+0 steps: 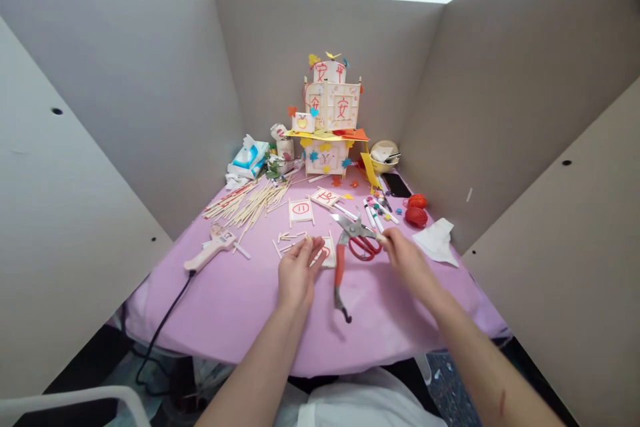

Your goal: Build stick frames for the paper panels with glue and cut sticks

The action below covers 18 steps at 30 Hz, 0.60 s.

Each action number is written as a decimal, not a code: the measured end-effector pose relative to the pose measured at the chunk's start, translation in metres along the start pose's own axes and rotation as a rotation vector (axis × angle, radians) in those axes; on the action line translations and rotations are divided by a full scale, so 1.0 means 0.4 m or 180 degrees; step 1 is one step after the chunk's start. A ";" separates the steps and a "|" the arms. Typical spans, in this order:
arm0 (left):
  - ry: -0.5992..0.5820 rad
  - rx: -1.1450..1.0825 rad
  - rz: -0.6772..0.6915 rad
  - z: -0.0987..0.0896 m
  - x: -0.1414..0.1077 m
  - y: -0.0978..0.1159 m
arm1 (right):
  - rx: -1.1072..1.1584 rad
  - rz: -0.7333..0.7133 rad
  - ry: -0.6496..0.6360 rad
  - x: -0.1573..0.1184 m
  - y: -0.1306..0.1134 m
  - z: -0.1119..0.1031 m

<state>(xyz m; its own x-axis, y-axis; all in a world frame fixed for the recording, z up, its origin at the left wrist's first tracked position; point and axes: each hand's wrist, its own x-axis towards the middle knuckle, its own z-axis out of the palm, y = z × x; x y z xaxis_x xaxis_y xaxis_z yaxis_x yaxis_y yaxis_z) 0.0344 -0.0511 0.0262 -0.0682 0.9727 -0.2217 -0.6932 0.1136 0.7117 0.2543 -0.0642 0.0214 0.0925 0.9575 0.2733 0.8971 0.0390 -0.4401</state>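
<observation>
My right hand (404,259) is closed around one handle of a pair of pruning shears (345,237). The shears' jaws are apart, with the blades pointing left. Their other red-covered handle hangs downward over the cloth. Red-handled scissors (365,249) show just behind the shears. My left hand (299,272) has its thumb and fingertips pinched together; what is between them, if anything, is too small to make out. A stick-framed card with red marking (329,252) lies partly hidden behind those fingers. Short cut sticks (290,236) are scattered just beyond this hand.
A decorated paper-and-stick tower (333,107) stands at the back of the pink-covered table (240,320). Long sticks (260,203) and a corded glue gun (213,250) lie left. Markers (373,213), red yarn balls (416,216), a phone (396,185) and a tissue (436,241) lie right. Grey panels surround everything.
</observation>
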 end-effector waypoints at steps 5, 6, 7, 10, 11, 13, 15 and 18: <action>0.0251 -0.0252 -0.0009 0.033 -0.011 -0.025 | 0.1518 0.0229 0.0585 -0.105 -0.116 0.083; 0.0287 -0.0228 0.0045 0.034 -0.015 -0.027 | 0.1779 0.0281 0.0536 -0.116 -0.135 0.092; 0.0311 -0.0198 0.0127 0.035 -0.017 -0.027 | 0.2000 0.0299 0.0428 -0.127 -0.153 0.099; 0.0336 -0.0120 0.0418 0.034 -0.025 -0.022 | 0.2368 0.0367 0.0127 -0.160 -0.198 0.109; 0.0347 -0.0084 0.0491 0.034 -0.029 -0.020 | 0.2434 0.0423 0.0105 -0.170 -0.211 0.112; 0.0353 0.0049 0.0543 0.035 -0.039 -0.017 | 0.2591 0.0520 0.0127 -0.186 -0.235 0.120; 0.0328 0.0213 0.0483 0.040 -0.052 -0.016 | 0.2881 0.0546 0.0066 -0.194 -0.257 0.129; 0.0326 0.0279 0.0454 0.052 -0.076 -0.016 | 0.3576 0.0691 -0.0188 -0.193 -0.285 0.143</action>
<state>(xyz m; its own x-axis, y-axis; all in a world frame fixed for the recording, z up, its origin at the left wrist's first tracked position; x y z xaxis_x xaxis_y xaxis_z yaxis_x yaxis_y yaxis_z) 0.0559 -0.0772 0.0423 -0.2370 0.9551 -0.1778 -0.6066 -0.0025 0.7950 0.1200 -0.1263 0.0016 0.1510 0.9860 0.0708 -0.0309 0.0762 -0.9966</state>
